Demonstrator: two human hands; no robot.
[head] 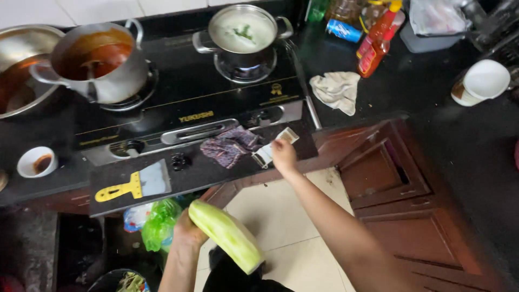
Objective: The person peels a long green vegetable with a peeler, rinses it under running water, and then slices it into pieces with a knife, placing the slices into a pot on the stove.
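My left hand (187, 232) holds a long, pale green peeled gourd (227, 235) low over the tiled floor, below the counter edge. My right hand (283, 155) reaches up to the black counter (216, 167) and touches a small metal peeler (270, 150) lying at the counter's front; its fingers rest on the tool. Beside the peeler lies a crumpled purple patterned cloth (230, 145). Whether the right hand has closed around the peeler is not clear.
A gas stove (189, 103) carries a pot of red-brown sauce (97, 59) and a pot of pale soup (243, 32). A yellow-handled scraper (135, 185), a small bowl (37, 162), a white rag (338, 91), bottles (376, 46) and a white cup (483, 81) are around. Green bags (159, 224) lie below.
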